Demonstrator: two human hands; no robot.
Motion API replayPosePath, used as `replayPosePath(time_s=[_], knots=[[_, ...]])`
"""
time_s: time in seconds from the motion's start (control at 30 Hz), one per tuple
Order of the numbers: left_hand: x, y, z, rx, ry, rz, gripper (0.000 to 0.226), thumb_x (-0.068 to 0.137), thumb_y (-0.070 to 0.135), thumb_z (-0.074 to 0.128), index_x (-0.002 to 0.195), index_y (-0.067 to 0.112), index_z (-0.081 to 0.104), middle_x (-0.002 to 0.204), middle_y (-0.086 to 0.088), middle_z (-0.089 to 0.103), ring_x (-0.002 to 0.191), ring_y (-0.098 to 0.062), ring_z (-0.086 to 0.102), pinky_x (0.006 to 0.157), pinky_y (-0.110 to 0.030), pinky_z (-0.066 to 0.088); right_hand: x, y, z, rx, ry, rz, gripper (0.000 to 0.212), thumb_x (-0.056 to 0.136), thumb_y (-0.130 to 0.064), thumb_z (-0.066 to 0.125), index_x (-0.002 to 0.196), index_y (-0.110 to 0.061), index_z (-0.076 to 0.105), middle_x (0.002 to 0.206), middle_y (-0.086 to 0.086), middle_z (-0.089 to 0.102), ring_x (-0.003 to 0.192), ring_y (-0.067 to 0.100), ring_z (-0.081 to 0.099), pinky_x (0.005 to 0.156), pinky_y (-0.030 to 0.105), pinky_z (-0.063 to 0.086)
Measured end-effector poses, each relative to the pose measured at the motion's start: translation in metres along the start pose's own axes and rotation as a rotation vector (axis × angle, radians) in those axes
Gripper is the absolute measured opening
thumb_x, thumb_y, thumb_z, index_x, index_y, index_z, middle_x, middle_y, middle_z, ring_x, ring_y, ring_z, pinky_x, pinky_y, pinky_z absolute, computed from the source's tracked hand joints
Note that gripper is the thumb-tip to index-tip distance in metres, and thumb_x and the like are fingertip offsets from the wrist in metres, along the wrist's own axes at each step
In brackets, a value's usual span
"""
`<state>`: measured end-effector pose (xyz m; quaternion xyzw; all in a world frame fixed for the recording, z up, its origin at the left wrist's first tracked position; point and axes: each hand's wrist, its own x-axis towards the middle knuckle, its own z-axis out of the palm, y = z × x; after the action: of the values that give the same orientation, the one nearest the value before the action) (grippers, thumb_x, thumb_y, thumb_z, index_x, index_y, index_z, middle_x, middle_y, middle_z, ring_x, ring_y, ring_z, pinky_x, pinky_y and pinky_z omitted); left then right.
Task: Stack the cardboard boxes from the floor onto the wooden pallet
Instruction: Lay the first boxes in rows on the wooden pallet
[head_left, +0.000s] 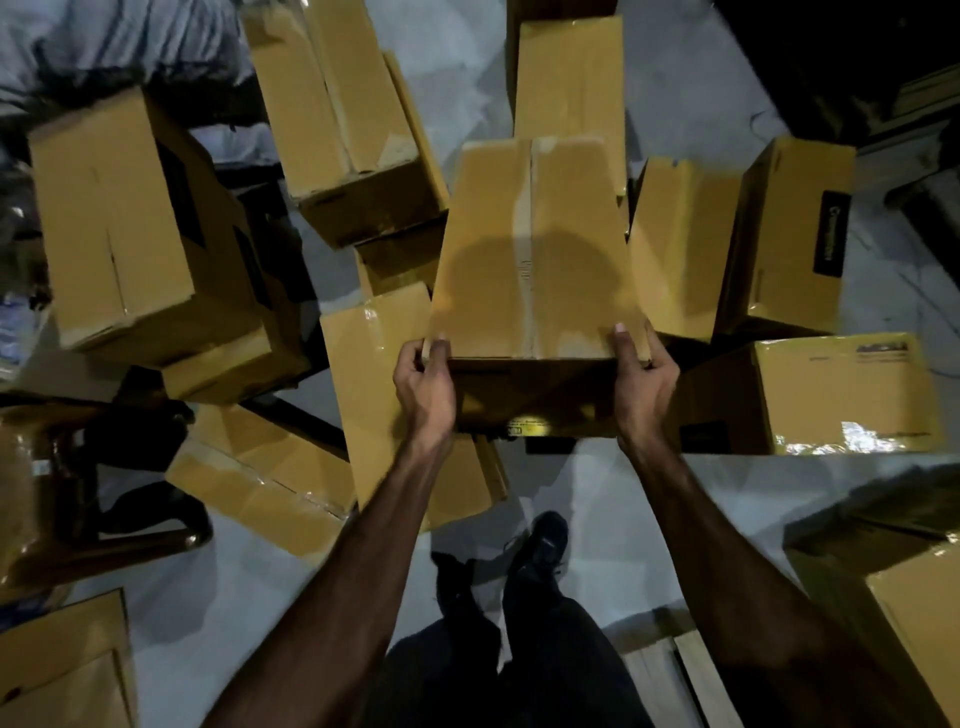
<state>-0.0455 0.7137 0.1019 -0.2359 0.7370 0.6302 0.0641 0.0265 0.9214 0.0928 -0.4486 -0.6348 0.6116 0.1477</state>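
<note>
Cardboard box (530, 249), stiff, tape-slick, maybe heavy; left hand (423, 371) and right hand (644, 374) clutch its near corners.

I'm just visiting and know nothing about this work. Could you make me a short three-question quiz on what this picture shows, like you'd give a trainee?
1. True or false: both hands grip the same box.
2. Where does the wooden pallet show in the picture? A) top left B) bottom right C) centre
3. Fill in: the tape seam on the held box's top runs ____ the person.

Key:
1. True. The left hand and the right hand each hold a near corner of the held box.
2. B. Slats of the pallet show beside the person's legs.
3. Away from. The seam runs from the near edge to the far edge.
</note>
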Motion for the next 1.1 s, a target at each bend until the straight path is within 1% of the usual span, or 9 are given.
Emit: replayPosePath(time_s=[0.13,0.27,0.4,0.5,0.63,0.77,0.9,0.97,1.1], knots=[[-0.014,0.036,-0.016,-0.042,-0.003,0.031,0.024,0.100,0.038,0.066,0.085,0.021,0.060,0.079,0.004,0.054,0.075,-0.013,0.050,0.064,-0.030,0.039,-0.022,-0.042,-0.004,0.057,0.057,-0.077,0.073,0.089,-0.054,0.070,0.149,-0.013,0.058,0.136,0.001,0.070,0.124,0.012,0.064,0.094,0.015,0.053],[-0.023,0.054,-0.039,-0.021,-0.005,0.054,0.033,0.092,0.052,0.069,0.076,0.025,0.057,0.073,0.009,0.051,0.073,-0.016,0.049,0.066,-0.036,0.037,-0.057,-0.072,-0.011,0.045,0.138,-0.092,0.075,0.080,-0.062,0.067,0.142,-0.020,0.066,0.137,0.000,0.070,0.122,0.014,0.063,0.096,0.028,0.052],[-0.036,0.062,-0.068,-0.048,-0.091,0.003,0.039,0.092,0.052,0.070,0.087,0.015,0.062,0.074,0.003,0.054,0.070,-0.018,0.051,0.065,-0.035,0.038,-0.105,-0.080,-0.018,0.062,0.217,-0.070,0.068,0.081,-0.059,0.072,0.140,-0.024,0.068,0.136,-0.002,0.070,0.124,0.014,0.062,0.108,0.040,0.050],[-0.042,0.075,-0.093,-0.050,-0.175,0.013,0.046,0.087,0.058,0.070,0.091,0.013,0.064,0.079,-0.003,0.057,0.073,-0.021,0.054,0.066,-0.036,0.040,-0.152,-0.084,-0.020,0.073,0.301,-0.067,0.067,0.083,-0.058,0.072,0.141,-0.024,0.068,0.133,-0.001,0.072,0.123,0.016,0.062,0.105,0.038,0.050],[-0.058,0.102,-0.122,-0.023,-0.260,0.073,0.035,0.094,0.046,0.069,0.095,0.010,0.067,0.081,0.002,0.060,0.071,-0.017,0.054,0.064,-0.033,0.040,-0.213,-0.093,-0.023,0.157,0.443,-0.096,0.054,0.094,-0.039,0.074,0.140,-0.012,0.066,0.133,0.004,0.071,0.124,0.019,0.062,0.106,0.036,0.049],[-0.078,0.126,-0.134,0.021,-0.357,0.186,0.034,0.094,0.041,0.070,0.078,0.014,0.058,0.074,0.005,0.053,0.066,-0.012,0.046,0.060,-0.033,0.032,-0.265,-0.102,-0.032,0.208,0.617,-0.095,0.060,0.090,-0.045,0.074,0.142,-0.017,0.066,0.136,0.000,0.069,0.122,0.016,0.061,0.109,0.039,0.051],[-0.114,0.152,-0.131,0.016,-0.480,0.261,0.033,0.093,0.038,0.072,0.072,0.022,0.052,0.072,0.007,0.050,0.070,-0.014,0.046,0.064,-0.031,0.035,-0.307,-0.114,-0.058,0.242,0.775,-0.089,0.063,0.084,-0.056,0.072,0.138,-0.023,0.069,0.130,-0.004,0.072,0.114,0.016,0.066,0.101,0.041,0.056],[-0.140,0.163,-0.126,0.025,-0.530,0.297,0.032,0.092,0.037,0.072,0.073,0.022,0.051,0.068,0.009,0.047,0.062,-0.007,0.042,0.057,-0.028,0.033,-0.325,-0.118,-0.077,0.273,0.847,-0.099,0.065,0.082,-0.059,0.071,0.136,-0.022,0.071,0.122,-0.005,0.075,0.110,0.017,0.069,0.095,0.040,0.059],[-0.194,0.175,-0.116,-0.011,-0.690,0.396,0.037,0.094,0.035,0.070,0.070,0.023,0.045,0.061,0.011,0.041,0.049,-0.002,0.035,0.046,-0.021,0.024,-0.357,-0.118,-0.120,0.359,0.967,-0.162,0.059,0.088,-0.049,0.073,0.138,-0.018,0.070,0.125,-0.005,0.075,0.104,0.007,0.069,0.081,0.026,0.056]])
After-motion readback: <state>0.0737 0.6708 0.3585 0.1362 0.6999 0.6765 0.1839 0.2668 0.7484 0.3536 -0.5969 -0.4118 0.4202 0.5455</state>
